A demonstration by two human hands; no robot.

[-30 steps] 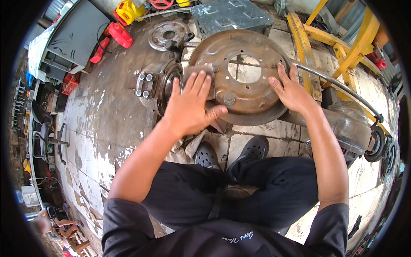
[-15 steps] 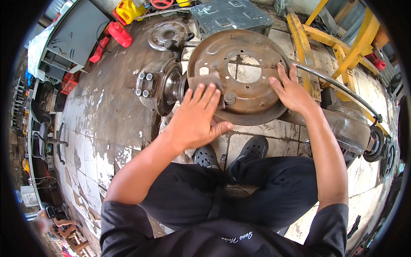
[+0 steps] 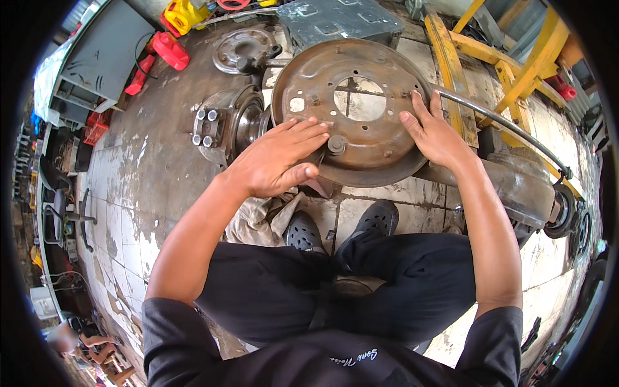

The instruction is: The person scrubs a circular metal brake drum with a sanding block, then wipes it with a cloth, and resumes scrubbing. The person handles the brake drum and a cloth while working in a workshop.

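- Rust-brown metal at centre: a round plate point(image 3: 371, 147), face toward the camera, pierced by a large middle hole and a ring of small ones, set just beyond the grey clogs point(image 3: 380, 220), between a bolted hub point(image 3: 222, 132) and an axle housing point(image 3: 509, 184).
- Laid over the plate's lower-left edge: the left hand point(image 3: 274, 158), grip unclosed, fingers straight and close together, thumb held apart; anything under the palm hidden from view.
- Resting at the plate's right rim: the right hand point(image 3: 442, 137), grip spread, thumb on the face, two fingertips near the edge beside a long metal rod point(image 3: 509, 122); remaining fingers hard to make out.
- Crumpled below the left wrist, near the clogs: a beige cloth point(image 3: 255, 219).
- Behind the plate: a dark lidded box point(image 3: 338, 22), closed, contents hidden, and a second, smaller metal disc point(image 3: 242, 51) to its left.
- Grouped at upper left: a yellow can point(image 3: 184, 16) and a red can point(image 3: 171, 51), both opaque, near a grey cabinet point(image 3: 109, 48).
- Tucked below the cabinet: a red crate point(image 3: 97, 129), contents too small to identify.
- Printed across the chest of the black shirt point(image 3: 290, 361): short pale script lettering.
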